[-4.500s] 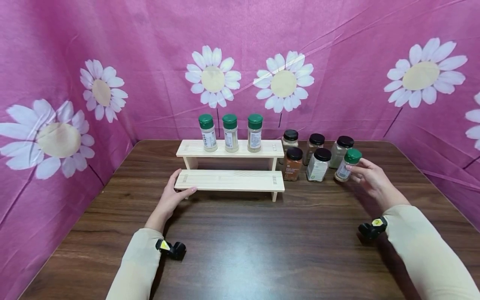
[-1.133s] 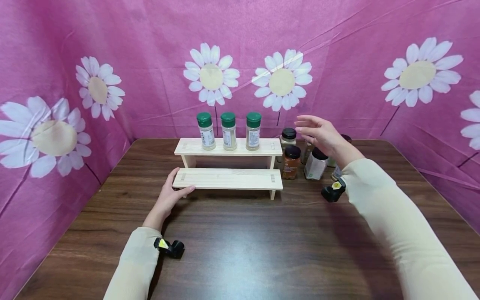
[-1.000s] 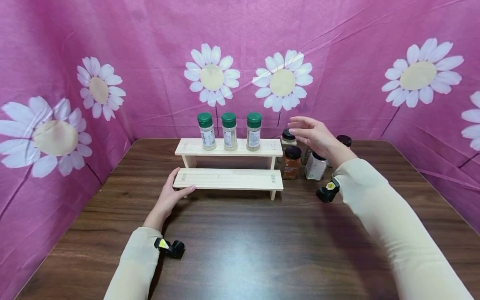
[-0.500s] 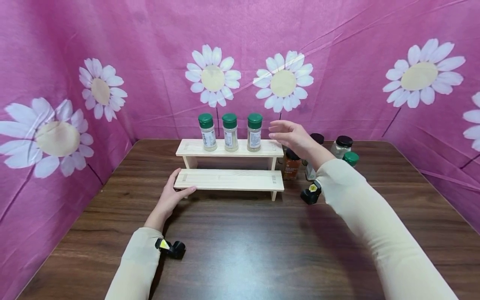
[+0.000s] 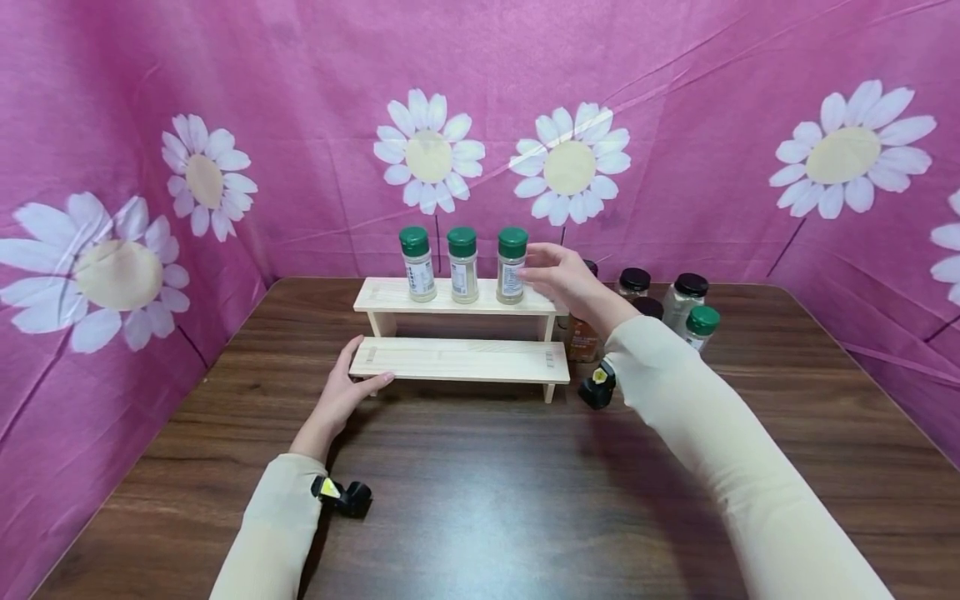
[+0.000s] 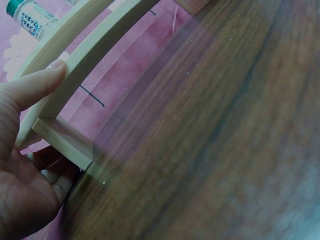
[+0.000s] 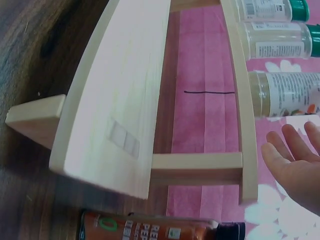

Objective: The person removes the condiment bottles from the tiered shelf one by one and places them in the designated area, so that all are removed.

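A two-tier wooden rack (image 5: 459,360) stands on the table. My left hand (image 5: 337,404) grips the left end of its lower shelf, thumb (image 6: 42,82) on the front edge and the other fingers behind. Three green-capped spice shakers line the upper shelf: the left one (image 5: 417,267), the middle one (image 5: 462,268) and the right one (image 5: 511,271). My right hand (image 5: 570,282) is at the right side of the right shaker, overlapping it in the head view. In the right wrist view a gap shows between its loosely bent fingers (image 7: 274,150) and that shaker (image 7: 290,95).
Right of the rack stand several black-lidded spice jars, among them a reddish one (image 5: 582,340), partly hidden by my right arm, and a pale one (image 5: 686,298). Another green-capped shaker (image 5: 701,325) stands beside them. A pink flowered cloth (image 5: 330,167) hangs behind the table (image 5: 450,483).
My right hand has let go of the green-capped shaker at the far right and moved left, past the black-lidded jars, to the upper shelf's right shaker. My left hand has kept its hold.
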A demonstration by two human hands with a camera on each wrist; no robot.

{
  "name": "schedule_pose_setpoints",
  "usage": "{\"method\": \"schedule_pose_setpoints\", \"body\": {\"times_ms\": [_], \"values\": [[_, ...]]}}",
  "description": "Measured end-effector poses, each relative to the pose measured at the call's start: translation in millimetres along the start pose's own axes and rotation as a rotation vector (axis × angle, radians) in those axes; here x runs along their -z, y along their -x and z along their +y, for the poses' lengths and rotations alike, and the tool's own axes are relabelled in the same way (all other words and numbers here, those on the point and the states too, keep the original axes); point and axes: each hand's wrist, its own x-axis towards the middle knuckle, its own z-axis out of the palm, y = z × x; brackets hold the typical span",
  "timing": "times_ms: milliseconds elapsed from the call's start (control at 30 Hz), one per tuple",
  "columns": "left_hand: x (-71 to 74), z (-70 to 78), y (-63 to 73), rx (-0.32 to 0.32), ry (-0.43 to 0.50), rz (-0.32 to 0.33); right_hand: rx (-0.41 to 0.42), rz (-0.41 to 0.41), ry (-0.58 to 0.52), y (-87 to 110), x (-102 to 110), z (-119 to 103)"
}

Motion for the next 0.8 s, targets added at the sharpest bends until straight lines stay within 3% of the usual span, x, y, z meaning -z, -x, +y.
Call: {"method": "schedule_pose_setpoints", "body": {"times_ms": [233,600,800], "values": [[0.3,-0.7,-0.6,0.012,-0.01,-0.008,-0.007,0.014,-0.04,-7.6,-12.1,3.6],[0.3,-0.9,-0.3,0.014,-0.012,-0.009,0.014,0.112,-0.132,-56.6,-0.5,51.7],[0.3,-0.7,-0.3,0.016,-0.014,-0.01,0.01,0.112,-0.137,-50.1,-1.1,46.8]]}}
